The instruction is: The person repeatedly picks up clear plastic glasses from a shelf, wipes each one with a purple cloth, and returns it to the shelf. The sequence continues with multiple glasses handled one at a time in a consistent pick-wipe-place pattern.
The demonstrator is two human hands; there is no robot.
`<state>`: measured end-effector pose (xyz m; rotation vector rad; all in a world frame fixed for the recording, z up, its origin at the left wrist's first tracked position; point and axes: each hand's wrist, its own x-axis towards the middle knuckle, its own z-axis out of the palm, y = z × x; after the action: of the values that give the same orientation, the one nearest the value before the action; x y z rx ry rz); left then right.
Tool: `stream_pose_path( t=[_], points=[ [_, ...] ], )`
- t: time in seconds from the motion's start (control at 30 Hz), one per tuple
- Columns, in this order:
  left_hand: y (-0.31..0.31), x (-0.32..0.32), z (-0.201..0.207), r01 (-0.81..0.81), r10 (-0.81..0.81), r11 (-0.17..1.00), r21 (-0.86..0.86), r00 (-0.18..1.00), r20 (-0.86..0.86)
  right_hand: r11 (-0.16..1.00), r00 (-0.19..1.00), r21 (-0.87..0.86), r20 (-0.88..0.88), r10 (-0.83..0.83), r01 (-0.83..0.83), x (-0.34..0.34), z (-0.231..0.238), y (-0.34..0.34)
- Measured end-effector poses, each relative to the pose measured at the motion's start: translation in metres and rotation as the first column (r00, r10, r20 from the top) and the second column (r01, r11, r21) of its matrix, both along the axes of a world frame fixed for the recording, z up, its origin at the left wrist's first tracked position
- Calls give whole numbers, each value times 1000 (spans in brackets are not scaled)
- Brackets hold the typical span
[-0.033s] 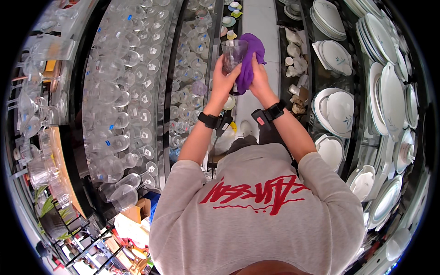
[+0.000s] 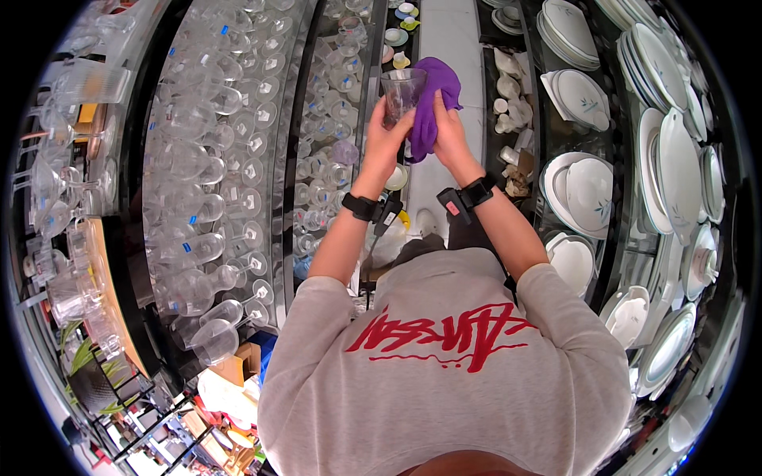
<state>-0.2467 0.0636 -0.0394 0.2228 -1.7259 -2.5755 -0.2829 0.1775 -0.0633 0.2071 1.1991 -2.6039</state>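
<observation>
A clear drinking glass (image 2: 402, 86) is held up over the aisle, its open rim tilted away from me. My left hand (image 2: 385, 136) is closed around its lower part, with the thumb across the near side. In my right hand (image 2: 450, 136) is a purple cloth (image 2: 435, 99), bunched and pressed against the glass's right side. The cloth hides part of the glass and some of my right fingers. Both wrists wear black bands with small boxes.
Shelves of upside-down or lying stemmed glasses (image 2: 210, 163) line the left, with smaller glasses (image 2: 321, 147) nearer the aisle. White plates (image 2: 578, 190) and platters (image 2: 675, 174) stand on the right shelves. Small coloured cups (image 2: 401, 60) sit ahead, beside the pale floor (image 2: 451, 47).
The glass has shifted very slightly to the left within my left hand's hold. The purple cloth has moved a little against it; the arms stay nearly where they were.
</observation>
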Motion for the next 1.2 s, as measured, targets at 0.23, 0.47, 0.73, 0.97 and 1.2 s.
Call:
stream_pose_path(
  t=[0.23, 0.47, 0.73, 0.97, 1.2],
  points=[
    [-22, 0, -2, 108, -101, 889, 445, 994, -38, 945, 975, 245, -103, -197, 217, -19, 28, 26],
    [-37, -1, -8, 162, -136, 902, 400, 986, -92, 962, 929, 224, -364, -63, 153, -25, 67, 41],
    [-35, -8, 6, 127, -86, 920, 372, 988, -125, 569, 636, 820, -473, 609, 64, -12, 66, 43],
    [-34, -2, 13, 69, -36, 981, 183, 984, -177, 412, 442, 864, -503, 743, 290, 7, 70, 36],
    [-39, -1, 49, 41, -71, 991, -124, 965, -251, 775, 675, 468, -406, 616, -425, 17, 40, 29]
  ],
)
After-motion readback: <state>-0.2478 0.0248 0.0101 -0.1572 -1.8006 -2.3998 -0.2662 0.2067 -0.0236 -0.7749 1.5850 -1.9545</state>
